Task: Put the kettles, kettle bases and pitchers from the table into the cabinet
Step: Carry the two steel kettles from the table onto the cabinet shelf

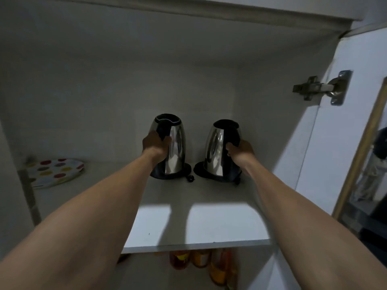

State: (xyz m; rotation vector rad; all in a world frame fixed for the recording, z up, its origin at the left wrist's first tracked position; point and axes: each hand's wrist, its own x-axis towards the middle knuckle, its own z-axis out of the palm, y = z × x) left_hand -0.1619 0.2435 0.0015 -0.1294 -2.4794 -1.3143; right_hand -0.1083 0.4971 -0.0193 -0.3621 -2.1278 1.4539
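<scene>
Steel left kettle (170, 146) and right kettle (222, 148) upright, handles gripped, lids up.

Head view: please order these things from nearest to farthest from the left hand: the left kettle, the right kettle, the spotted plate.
1. left kettle, gripped by the left hand.
2. right kettle, beside it, to the right.
3. spotted plate, far left on the shelf.
</scene>
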